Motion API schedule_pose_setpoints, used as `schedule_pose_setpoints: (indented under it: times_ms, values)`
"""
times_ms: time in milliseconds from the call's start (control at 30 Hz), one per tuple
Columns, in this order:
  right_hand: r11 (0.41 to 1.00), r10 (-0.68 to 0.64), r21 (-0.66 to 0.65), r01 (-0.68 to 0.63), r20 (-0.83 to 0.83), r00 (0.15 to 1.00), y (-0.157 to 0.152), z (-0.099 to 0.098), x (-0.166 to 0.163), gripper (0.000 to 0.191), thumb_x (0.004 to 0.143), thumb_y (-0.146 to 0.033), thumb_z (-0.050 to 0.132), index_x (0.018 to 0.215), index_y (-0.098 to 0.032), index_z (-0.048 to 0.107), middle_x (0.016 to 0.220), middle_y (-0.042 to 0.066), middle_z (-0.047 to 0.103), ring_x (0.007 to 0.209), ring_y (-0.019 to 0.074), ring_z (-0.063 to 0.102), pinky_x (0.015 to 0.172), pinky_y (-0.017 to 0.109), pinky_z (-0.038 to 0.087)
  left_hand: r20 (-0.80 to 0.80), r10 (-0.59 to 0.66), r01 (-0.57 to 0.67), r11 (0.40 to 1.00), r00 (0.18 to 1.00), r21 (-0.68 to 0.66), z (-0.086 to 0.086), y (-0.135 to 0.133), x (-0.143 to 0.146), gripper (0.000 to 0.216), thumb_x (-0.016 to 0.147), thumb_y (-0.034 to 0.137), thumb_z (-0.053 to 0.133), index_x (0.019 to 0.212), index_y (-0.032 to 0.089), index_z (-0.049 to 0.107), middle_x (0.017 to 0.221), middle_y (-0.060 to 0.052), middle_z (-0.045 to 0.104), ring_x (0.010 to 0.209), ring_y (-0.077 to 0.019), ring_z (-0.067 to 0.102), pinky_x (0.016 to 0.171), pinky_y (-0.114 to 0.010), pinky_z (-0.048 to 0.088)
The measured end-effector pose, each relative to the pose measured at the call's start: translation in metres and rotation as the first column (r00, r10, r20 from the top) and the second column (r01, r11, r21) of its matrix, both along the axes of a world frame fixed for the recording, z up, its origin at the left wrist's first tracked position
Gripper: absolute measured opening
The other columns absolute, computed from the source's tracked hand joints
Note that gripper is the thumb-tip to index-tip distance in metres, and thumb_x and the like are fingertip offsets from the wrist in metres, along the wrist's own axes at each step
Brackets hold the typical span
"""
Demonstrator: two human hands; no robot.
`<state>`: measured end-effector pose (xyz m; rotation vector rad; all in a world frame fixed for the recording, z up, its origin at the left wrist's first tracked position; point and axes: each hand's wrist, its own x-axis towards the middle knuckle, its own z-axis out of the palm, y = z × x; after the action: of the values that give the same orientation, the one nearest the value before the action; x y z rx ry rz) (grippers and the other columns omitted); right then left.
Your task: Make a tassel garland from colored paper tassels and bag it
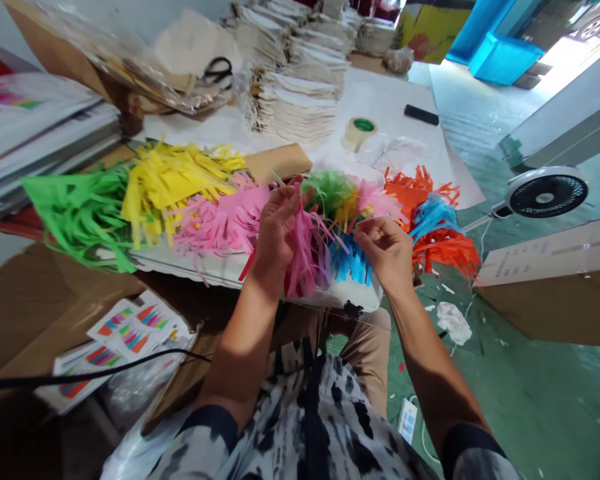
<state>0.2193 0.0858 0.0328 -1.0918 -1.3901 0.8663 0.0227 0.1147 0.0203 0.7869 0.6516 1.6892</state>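
Note:
My left hand point(280, 223) is closed on a pink paper tassel point(310, 260), whose fringe hangs down over the table's front edge. To its right, my right hand point(387, 250) is pinched, thumb against fingers; what it holds, if anything, is too small to make out. Blue fringe point(349, 261) lies between the hands, with green fringe point(330, 190) just behind. Left of my hands are pink fringed paper point(225, 217), yellow fringed paper point(175, 183) and green fringed paper point(80, 207). Orange fringed paper point(445, 250) lies right of my right hand.
Stacked off-white bundles point(300, 100) stand at the back of the table. A tape roll point(359, 133), a black oblong object point(421, 115) and black scissors point(219, 70) lie there too. A small fan point(547, 193) and a cardboard box point(555, 280) are at right.

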Motion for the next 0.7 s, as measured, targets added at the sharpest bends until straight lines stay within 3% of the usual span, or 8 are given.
schedule_pose_setpoints:
  times_ms: [200, 300, 367, 467, 567, 700]
  values:
    - [0.999, 0.005, 0.032, -0.002, -0.069, 0.998, -0.006, 0.005, 0.004, 0.009, 0.083, -0.026, 0.079, 0.087, -0.025, 0.071, 0.078, -0.003, 0.066, 0.07, 0.0139, 0.059, 0.067, 0.029, 0.047, -0.012, 0.007, -0.007, 1.0, 1.0, -0.009, 0.011, -0.007, -0.006, 0.028, 0.082, 0.041, 0.087, 0.095, 0.023, 0.07, 0.139, -0.005, 0.069, 0.127, -0.027, 0.067, 0.097, -0.039, 0.059]
    - [0.998, 0.02, 0.058, -0.021, 0.013, 1.0, -0.021, 0.01, 0.01, 0.006, 0.089, -0.027, 0.076, 0.094, -0.026, 0.073, 0.08, -0.003, 0.064, 0.075, 0.015, 0.061, 0.07, 0.031, 0.049, -0.069, 0.053, -0.052, 0.999, 0.996, 0.006, 0.021, -0.035, -0.011, 0.02, 0.082, 0.03, 0.087, 0.09, 0.021, 0.071, 0.129, -0.003, 0.07, 0.118, -0.0234, 0.071, 0.095, -0.034, 0.06]
    - [0.997, 0.024, 0.07, -0.029, 0.078, 0.997, -0.035, 0.015, 0.014, 0.008, 0.091, -0.026, 0.075, 0.099, -0.027, 0.075, 0.08, -0.003, 0.065, 0.076, 0.0146, 0.061, 0.071, 0.031, 0.049, -0.186, 0.116, -0.111, 0.993, 0.976, 0.039, 0.024, -0.06, -0.013, 0.016, 0.083, 0.026, 0.086, 0.09, 0.021, 0.073, 0.109, -0.002, 0.073, 0.106, -0.0169, 0.072, 0.093, -0.027, 0.058]
    - [0.996, 0.048, 0.064, -0.059, 0.166, 0.985, -0.058, 0.022, 0.014, 0.008, 0.093, -0.026, 0.077, 0.1, -0.028, 0.077, 0.085, -0.002, 0.07, 0.076, 0.0139, 0.064, 0.069, 0.03, 0.049, -0.36, 0.036, -0.054, 0.998, 0.932, -0.041, 0.023, -0.096, -0.008, 0.016, 0.083, 0.028, 0.087, 0.09, 0.021, 0.075, 0.086, 0.0, 0.073, 0.078, -0.0104, 0.069, 0.075, -0.021, 0.056]
    - [0.99, 0.112, 0.06, -0.127, 0.217, 0.97, -0.075, 0.026, 0.011, 0.007, 0.093, -0.024, 0.078, 0.099, -0.027, 0.078, 0.088, -0.001, 0.074, 0.078, 0.0137, 0.067, 0.071, 0.03, 0.052, -0.462, -0.064, 0.004, 0.992, 0.884, -0.13, 0.02, -0.12, 0.004, 0.018, 0.085, 0.034, 0.085, 0.091, 0.02, 0.075, 0.085, -0.001, 0.073, 0.069, -0.01, 0.065, 0.063, -0.021, 0.053]
    - [0.99, 0.124, 0.044, -0.132, 0.146, 0.981, -0.088, 0.027, 0.009, 0.007, 0.091, -0.02, 0.08, 0.094, -0.027, 0.079, 0.086, 0.0, 0.074, 0.078, 0.0137, 0.067, 0.07, 0.029, 0.054, -0.558, -0.049, -0.017, 0.994, 0.828, -0.112, 0.02, -0.133, 0.016, 0.016, 0.088, 0.034, 0.083, 0.093, 0.021, 0.077, 0.086, -0.001, 0.072, 0.072, -0.0105, 0.064, 0.062, -0.02, 0.05]
